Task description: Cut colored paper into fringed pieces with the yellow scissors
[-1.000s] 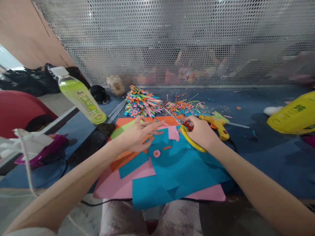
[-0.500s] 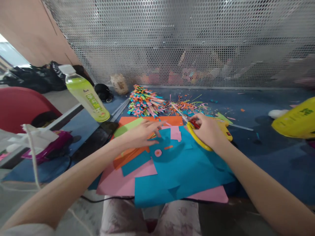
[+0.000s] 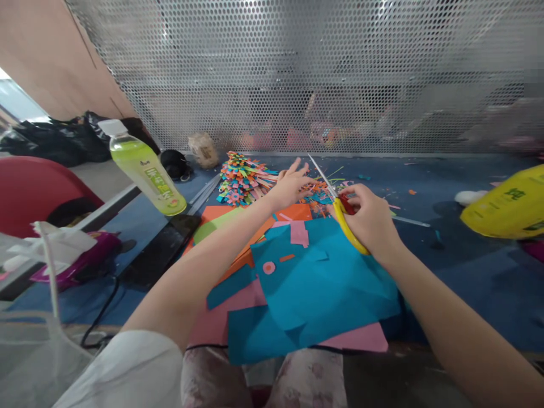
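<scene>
In my right hand (image 3: 368,218) is a pair of scissors (image 3: 345,220) with yellow and red handles, its blades pointing up and away from me. My left hand (image 3: 293,184) reaches forward with fingers apart, over the edge of a heap of cut paper strips (image 3: 321,190). Just left of it lies a pile of fringed, many-coloured paper strips (image 3: 241,180). Blue paper sheets (image 3: 323,283) cover the near table, with a small pink paper disc (image 3: 269,267), an orange strip (image 3: 287,258) and a pink paper piece (image 3: 299,233) on them.
A green drink bottle (image 3: 147,173) and a black phone-like slab (image 3: 159,255) are at the left, near a purple tissue pack (image 3: 80,258). A yellow bottle (image 3: 508,204) lies at the right. A perforated metal panel (image 3: 297,73) rises behind the table.
My left hand has moved forward and right, from above the paper sheets to the cut strips. The scissors in my right hand have shifted slightly right, their blades tilted more upright.
</scene>
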Motion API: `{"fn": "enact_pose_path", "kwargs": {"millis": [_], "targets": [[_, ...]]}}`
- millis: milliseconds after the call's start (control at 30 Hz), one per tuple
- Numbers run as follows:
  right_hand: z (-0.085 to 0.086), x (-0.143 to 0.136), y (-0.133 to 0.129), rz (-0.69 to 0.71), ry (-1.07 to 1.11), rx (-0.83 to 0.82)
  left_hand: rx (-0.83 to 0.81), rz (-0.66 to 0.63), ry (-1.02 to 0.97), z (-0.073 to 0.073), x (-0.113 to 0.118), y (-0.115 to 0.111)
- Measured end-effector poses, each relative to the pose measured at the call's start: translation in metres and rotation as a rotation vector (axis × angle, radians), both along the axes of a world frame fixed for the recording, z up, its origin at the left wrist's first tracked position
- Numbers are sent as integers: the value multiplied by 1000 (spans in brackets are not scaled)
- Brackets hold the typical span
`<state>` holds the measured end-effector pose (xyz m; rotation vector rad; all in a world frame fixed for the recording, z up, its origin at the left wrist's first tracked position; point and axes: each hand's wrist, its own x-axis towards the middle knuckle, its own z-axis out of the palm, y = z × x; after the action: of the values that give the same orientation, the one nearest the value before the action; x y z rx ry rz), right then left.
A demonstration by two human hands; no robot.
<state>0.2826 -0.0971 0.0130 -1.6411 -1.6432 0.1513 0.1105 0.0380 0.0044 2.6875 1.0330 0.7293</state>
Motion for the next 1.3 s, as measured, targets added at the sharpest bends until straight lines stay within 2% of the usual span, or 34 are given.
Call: {"fn": "enact_pose_path", "kwargs": {"millis": [100,167,233,367,433,567,667,900,1067,1167,1300], "targets": [[-3,-2,2,-11,-32,-28,-24,53,22,3,-6,-1],[-3,-4,2,-6,-61,-63,-81,-41,-19,4,-19,-6],[-4,-7,2,-2,-84,-96,-65,-54,-16,4,-34,-12],[-7,-10,0,26,-92,-125,16,169,-41,3,-60,-22],[-9,-12,0,47,-93,-129,-14,197,-30,2,-73,-22],[-12,-14,0,70,-109,-149,-9,100,15,0,-100,-23],[-12,-17,-1,59,-120,-167,-62,43,110,-7,-114,-31],[-14,-19,-5,103,-66,-170,-38,97,301,-24,-107,-54],[-14,-19,-4,100,-72,-180,-121,107,208,-22,-105,-49],[-13,-19,-4,90,-83,-191,-109,167,147,-18,-106,-43],[-12,-19,-4,81,-85,-209,-91,189,217,-15,-101,-42]]}}
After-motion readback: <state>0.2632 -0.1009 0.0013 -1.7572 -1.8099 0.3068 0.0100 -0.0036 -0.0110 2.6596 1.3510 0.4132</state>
